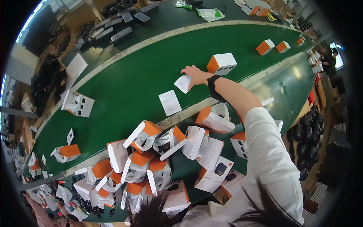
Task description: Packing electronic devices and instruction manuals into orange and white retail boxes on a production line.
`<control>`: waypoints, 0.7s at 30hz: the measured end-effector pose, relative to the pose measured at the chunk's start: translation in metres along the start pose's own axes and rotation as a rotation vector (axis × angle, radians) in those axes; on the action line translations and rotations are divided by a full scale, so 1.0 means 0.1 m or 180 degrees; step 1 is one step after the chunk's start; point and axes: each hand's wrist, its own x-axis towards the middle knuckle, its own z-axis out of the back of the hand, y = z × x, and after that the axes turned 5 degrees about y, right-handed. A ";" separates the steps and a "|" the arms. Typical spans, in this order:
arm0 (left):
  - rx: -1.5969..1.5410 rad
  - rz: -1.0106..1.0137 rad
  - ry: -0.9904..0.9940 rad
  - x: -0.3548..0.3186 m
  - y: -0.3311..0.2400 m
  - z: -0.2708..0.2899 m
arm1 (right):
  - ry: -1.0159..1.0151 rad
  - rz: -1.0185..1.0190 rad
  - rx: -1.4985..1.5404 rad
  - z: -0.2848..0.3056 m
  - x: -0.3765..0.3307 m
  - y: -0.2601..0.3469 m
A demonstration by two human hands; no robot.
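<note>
One right hand [194, 74] is stretched toward 12 o'clock over the green belt [124, 83], pinching a white card [183, 83]; its long axis runs 11-to-5. An orange-and-white box [222, 63] lies at its 2 o'clock.

left hand out of view, distant worker [329, 57] too small

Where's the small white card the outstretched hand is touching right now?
In the head view, the small white card lies on the green conveyor belt, under the right hand, just left of an orange-and-white box.
</note>
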 end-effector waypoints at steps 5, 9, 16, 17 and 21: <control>0.0083 -0.0357 -0.0069 0.35 -0.08 0.22 | 0.0217 0.0129 -0.0035 -0.06 0.06 -0.10; 0.0143 -0.0491 -0.0083 0.44 -0.36 0.42 | 0.0051 0.0429 0.1084 0.10 0.11 0.14; 0.0289 -0.0829 -0.0231 1.06 -0.60 0.69 | 0.0372 0.1394 0.0136 -0.24 0.20 0.56; 0.0306 -0.0830 -0.0244 1.08 -0.65 0.73 | 0.0247 0.1377 0.0219 -0.34 0.23 0.51; 0.0467 0.0078 -0.0026 1.05 -1.12 0.98 | 0.0456 0.1138 0.0121 -0.26 0.26 0.68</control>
